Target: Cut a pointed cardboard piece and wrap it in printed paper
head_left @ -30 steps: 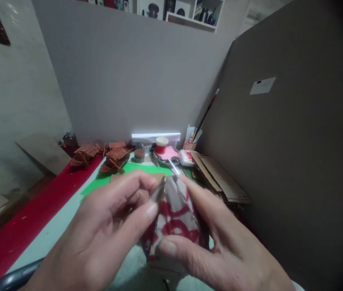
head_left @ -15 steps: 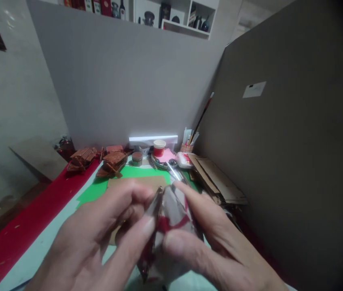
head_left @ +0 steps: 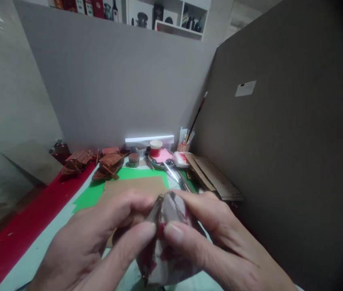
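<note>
A folded grey-white piece with red patches (head_left: 171, 266) is held up close in front of me, over the table. It looks like paper or thin card, with a dark slanting edge along its left side and a narrow top. My left hand (head_left: 98, 238) pinches that left edge between thumb and fingers. My right hand (head_left: 217, 238) grips the other side, its thumb pressed on the near face beside my left thumb. Both thumb tips nearly meet at the fold. The fingers behind the piece are partly hidden.
Beyond my hands lie a brown board (head_left: 135, 185) and green sheets (head_left: 142, 173). Brown model boats (head_left: 108, 165) stand back left. A red-and-white cup (head_left: 156, 149), a small jar (head_left: 134, 160) and a brush holder (head_left: 184, 147) stand at the back. Cardboard (head_left: 214, 176) lies right.
My right thumb has moved up the near face, closer to my left thumb. The piece and both hands sit slightly lower against the background, and the whole view has shifted a little.
</note>
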`<state>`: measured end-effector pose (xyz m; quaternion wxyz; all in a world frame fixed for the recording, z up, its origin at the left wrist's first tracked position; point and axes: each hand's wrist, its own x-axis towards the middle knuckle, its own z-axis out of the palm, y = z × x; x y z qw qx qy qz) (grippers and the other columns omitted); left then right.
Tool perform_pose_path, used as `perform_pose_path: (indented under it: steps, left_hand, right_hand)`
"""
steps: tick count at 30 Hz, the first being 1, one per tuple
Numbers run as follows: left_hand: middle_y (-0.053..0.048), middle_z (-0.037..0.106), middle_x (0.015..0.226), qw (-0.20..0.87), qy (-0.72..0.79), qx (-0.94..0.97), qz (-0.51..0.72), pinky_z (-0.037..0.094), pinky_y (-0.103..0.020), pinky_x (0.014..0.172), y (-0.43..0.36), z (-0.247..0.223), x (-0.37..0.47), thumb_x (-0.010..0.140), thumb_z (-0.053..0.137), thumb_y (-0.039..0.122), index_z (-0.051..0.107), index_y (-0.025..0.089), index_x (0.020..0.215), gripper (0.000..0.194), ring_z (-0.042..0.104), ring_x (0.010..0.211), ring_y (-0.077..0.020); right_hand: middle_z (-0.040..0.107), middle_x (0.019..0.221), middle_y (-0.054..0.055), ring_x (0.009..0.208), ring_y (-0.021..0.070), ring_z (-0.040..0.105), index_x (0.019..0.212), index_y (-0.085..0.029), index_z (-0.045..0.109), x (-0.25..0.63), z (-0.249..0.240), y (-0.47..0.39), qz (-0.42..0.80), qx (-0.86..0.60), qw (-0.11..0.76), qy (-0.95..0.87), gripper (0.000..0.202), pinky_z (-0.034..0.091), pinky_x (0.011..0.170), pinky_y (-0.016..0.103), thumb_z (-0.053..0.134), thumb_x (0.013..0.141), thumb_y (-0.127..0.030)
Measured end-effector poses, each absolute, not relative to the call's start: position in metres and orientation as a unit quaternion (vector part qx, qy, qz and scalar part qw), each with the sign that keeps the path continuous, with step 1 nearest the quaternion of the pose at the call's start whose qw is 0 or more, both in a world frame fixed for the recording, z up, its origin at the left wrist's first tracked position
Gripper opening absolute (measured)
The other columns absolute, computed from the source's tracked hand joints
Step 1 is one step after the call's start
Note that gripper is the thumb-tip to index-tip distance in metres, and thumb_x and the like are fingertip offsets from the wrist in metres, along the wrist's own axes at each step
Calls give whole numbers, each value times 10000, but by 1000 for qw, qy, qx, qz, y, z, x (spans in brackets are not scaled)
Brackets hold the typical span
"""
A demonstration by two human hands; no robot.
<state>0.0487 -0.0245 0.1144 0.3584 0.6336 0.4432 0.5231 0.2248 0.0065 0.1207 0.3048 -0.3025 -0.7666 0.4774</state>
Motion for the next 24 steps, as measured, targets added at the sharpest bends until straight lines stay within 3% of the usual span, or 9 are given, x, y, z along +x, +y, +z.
perform_pose_path:
  steps: [4, 8, 12, 16, 21, 24]
  left_hand:
    - [78, 627, 719, 372, 435, 626, 530, 507, -115, 638, -26, 117, 50, 910, 569, 122, 709, 363, 803, 298, 604, 656, -128]
    - [58, 579, 696, 412, 426, 609, 528, 486, -148, 592, -26, 116, 50, 919, 560, 127, 616, 307, 694, 293, 574, 613, -130]
    - [60, 596, 672, 474, 415, 604, 488, 497, -146, 602, -19, 107, 43, 948, 570, 281, 628, 295, 702, 254, 596, 614, -118]
    - [59, 655, 662, 543, 425, 560, 458, 518, -137, 612, -11, 97, 34, 846, 684, 493, 682, 297, 757, 215, 653, 676, -129]
    - [49, 669, 677, 564, 423, 564, 430, 532, -157, 628, -11, 94, 30, 861, 656, 506, 684, 281, 716, 270, 658, 674, -135]
    - [38, 656, 689, 532, 418, 595, 433, 528, -160, 611, -10, 96, 28, 871, 644, 494, 660, 269, 666, 305, 645, 664, -133]
  right_hand:
    - [626, 841, -22, 762, 112, 578, 882, -211, 623, 225, 121, 7, 492, -297, 290, -765, 201, 471, 706, 189, 495, 1012, -296]
    - [606, 894, -13, 769, 112, 596, 889, -204, 631, 223, 120, 8, 537, -275, 301, -738, 183, 482, 674, 183, 490, 1003, -225]
    - [617, 874, -26, 785, 112, 567, 867, -206, 661, 225, 122, 9, 524, -282, 293, -749, 170, 463, 688, 189, 552, 991, -247]
    - [588, 875, -21, 817, 120, 547, 843, -195, 641, 226, 122, 11, 505, -278, 281, -767, 213, 434, 778, 222, 528, 1006, -272]
    - [555, 788, -31, 748, 116, 519, 779, -201, 544, 225, 121, 11, 480, -285, 255, -789, 278, 401, 740, 247, 464, 1025, -302]
    - [573, 755, -32, 736, 120, 528, 822, -204, 599, 227, 123, 13, 454, -308, 235, -802, 259, 389, 714, 257, 472, 1018, -317]
